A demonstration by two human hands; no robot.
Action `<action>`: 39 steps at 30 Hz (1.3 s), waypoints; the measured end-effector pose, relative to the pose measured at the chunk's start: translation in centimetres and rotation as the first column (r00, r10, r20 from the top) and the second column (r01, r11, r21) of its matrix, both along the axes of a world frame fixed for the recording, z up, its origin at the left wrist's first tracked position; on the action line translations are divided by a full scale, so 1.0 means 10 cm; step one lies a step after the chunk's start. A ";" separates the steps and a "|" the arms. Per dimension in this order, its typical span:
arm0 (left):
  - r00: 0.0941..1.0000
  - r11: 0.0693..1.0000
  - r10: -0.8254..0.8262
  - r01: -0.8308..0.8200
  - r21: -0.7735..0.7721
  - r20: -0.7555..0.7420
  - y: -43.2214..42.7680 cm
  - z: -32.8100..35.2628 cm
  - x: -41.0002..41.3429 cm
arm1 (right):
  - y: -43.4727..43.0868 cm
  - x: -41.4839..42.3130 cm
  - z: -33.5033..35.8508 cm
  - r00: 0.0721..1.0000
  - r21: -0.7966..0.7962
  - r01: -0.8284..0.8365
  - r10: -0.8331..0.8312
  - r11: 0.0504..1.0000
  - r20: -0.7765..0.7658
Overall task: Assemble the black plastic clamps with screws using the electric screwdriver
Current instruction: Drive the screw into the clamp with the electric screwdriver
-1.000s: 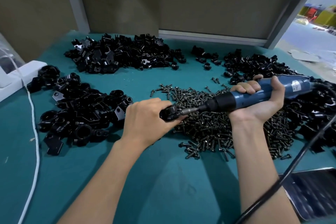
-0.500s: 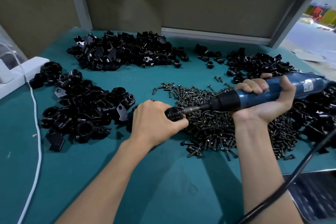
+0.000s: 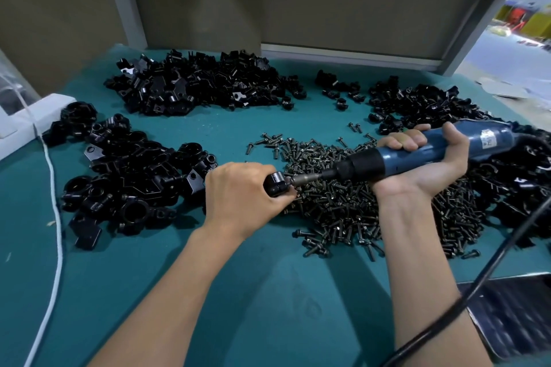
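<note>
My left hand (image 3: 241, 192) grips a black plastic clamp (image 3: 275, 185) at the left edge of the screw pile (image 3: 351, 202). My right hand (image 3: 423, 164) holds the blue electric screwdriver (image 3: 417, 153) level, pointing left. Its metal bit touches the right side of the clamp. Most of the clamp is hidden inside my fingers. A heap of black clamps (image 3: 128, 176) lies just left of my left hand.
More black parts are heaped at the back (image 3: 196, 86) and at the far right (image 3: 423, 104) on the teal table (image 3: 253, 292). A white power strip (image 3: 26, 128) with a white cord (image 3: 56, 232) sits at the left edge. The screwdriver's black cable (image 3: 477, 286) crosses my right forearm. A dark tray (image 3: 515, 310) lies at bottom right.
Both hands have dropped slightly toward the table with the clamp and screwdriver still joined. The bit stays against the clamp.
</note>
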State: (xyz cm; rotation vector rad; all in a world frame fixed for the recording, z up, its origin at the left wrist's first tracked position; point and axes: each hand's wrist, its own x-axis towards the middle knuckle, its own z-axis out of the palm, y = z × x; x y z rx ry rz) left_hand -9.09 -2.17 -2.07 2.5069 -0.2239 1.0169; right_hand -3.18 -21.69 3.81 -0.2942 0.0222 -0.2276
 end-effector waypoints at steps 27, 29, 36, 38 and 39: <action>0.990 0.992 -0.126 0.124 -0.035 -0.067 0.02 0.06 -0.01 | 0.01 -0.01 -0.03 0.996 0.000 -0.080 0.080 0.997 0.046; 0.989 0.992 -0.124 0.121 -0.045 -0.076 0.01 0.06 -0.01 | 0.02 -0.01 -0.03 0.996 -0.006 -0.080 0.081 0.997 0.046; 0.989 0.993 -0.109 0.103 -0.061 -0.097 0.01 0.04 0.00 | 0.03 -0.02 -0.03 0.997 -0.004 -0.076 0.076 0.997 0.025; 0.990 0.994 -0.100 0.093 -0.065 -0.103 0.00 0.04 0.00 | 0.03 -0.02 -0.03 0.996 -0.006 -0.079 0.079 0.997 0.033; 0.990 0.994 -0.098 0.091 -0.064 -0.105 0.00 0.04 0.00 | 0.03 -0.02 -0.03 0.996 -0.006 -0.080 0.080 0.997 0.032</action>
